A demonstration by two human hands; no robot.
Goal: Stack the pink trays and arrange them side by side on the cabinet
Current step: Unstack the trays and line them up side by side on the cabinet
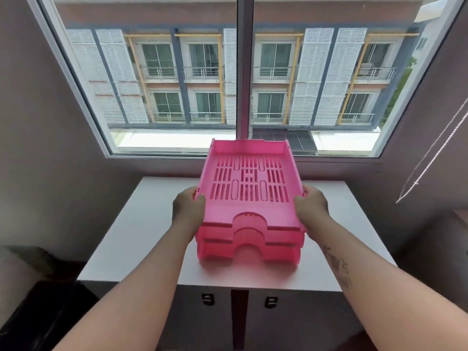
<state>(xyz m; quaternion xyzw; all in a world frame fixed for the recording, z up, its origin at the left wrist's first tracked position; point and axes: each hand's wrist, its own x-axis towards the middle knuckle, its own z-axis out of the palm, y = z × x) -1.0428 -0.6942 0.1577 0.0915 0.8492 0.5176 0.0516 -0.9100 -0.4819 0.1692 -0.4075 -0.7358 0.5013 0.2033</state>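
Note:
A stack of pink slotted plastic trays sits in the middle of the white cabinet top [141,224]. The top pink tray [249,214] rests on two more pink trays [249,250] whose front edges with arched cut-outs show below it. My left hand [188,211] grips the top tray's left side wall, thumb over the rim. On the opposite wall, my right hand [312,209] holds it the same way. The trays' far ends reach toward the window.
The cabinet stands under a large window [243,79], between dark walls on both sides. Two cabinet doors with small handles [207,298] face me. A bead cord [430,153] hangs at the right. Dark furniture [30,300] sits low on the left.

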